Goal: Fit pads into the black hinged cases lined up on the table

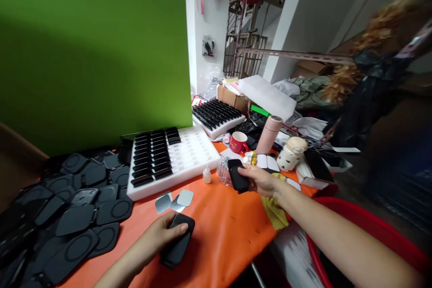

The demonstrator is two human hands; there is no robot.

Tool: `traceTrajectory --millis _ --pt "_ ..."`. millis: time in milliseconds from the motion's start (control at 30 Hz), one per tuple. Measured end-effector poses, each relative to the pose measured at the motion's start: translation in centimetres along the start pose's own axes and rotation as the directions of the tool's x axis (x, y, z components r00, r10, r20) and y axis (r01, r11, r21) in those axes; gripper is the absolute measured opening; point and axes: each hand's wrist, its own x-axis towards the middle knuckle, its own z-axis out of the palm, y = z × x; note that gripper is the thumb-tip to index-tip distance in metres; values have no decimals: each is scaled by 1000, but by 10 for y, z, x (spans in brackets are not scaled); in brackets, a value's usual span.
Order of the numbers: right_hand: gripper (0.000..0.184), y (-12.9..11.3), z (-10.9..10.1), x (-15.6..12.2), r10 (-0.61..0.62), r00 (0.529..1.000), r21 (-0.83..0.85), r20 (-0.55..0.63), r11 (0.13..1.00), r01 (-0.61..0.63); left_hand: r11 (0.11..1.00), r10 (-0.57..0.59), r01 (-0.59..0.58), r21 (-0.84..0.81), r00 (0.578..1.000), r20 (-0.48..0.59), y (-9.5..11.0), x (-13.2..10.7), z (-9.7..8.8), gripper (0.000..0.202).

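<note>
My left hand (166, 235) grips a black folded wireless charger (180, 243), its thumb lying on the top face, low over the orange table cover. In my right hand (258, 179) is a second black folded wireless charger (237, 174), held by its right edge beside a crumpled clear plastic bundle (223, 171). Several grey and white rounded-square plates (185, 197) lie just beyond my left hand. To the left are many unfolded black charger pads (76, 219), some with ring marks. A white foam tray (192, 173) holds rows of upright black pieces (150, 157) in its left part.
A small dropper bottle (207, 175) stands by the tray. Farther right are a red mug (238, 142), a pink flask (269, 135), a patterned jar (292, 154) and a yellow cloth (275, 211). Another filled foam tray (216, 131) sits behind. A green panel (97, 54) rises along the back.
</note>
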Motion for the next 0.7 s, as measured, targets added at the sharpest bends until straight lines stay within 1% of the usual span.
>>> traceTrajectory --millis 33,67,100,133,200,300,400,500,567,633,700 --pt "39 -10 7 12 -35 999 14 22 999 35 995 4 -7 -103 999 -33 1 -4 -7 41" --pt "39 -22 14 25 -86 995 -40 50 995 88 987 12 -24 -162 997 -76 2 -7 -14 40" --pt "40 -34 21 41 -149 987 -128 64 979 156 979 24 -47 -196 993 -116 2 -10 -20 38" --pt "40 -47 28 58 -205 977 -214 65 953 214 975 36 -68 -210 987 -154 3 -13 -25 36" --pt "36 -69 41 94 -308 950 -382 51 873 303 976 53 -99 -195 971 -232 4 -16 -36 34" --pt "25 -91 59 150 -384 920 -522 72 772 363 980 61 -126 -152 925 -374 5 -17 -52 38" --pt "15 -96 75 200 -442 891 -606 107 681 411 977 107 -186 -105 852 -512 15 -17 -73 39" --pt "13 -92 88 236 -498 854 -692 150 563 451 978 153 -207 -17 772 -617 30 -16 -98 40" --pt "15 -88 94 253 -516 834 -733 195 489 474 976 190 -210 52 718 -670 40 -13 -113 42" --pt "15 -84 98 264 -509 823 -759 253 423 495 970 234 -212 122 667 -707 48 -4 -127 42" --pt "16 -79 100 272 -482 822 -780 303 370 505 959 281 -208 192 630 -724 55 8 -137 41"
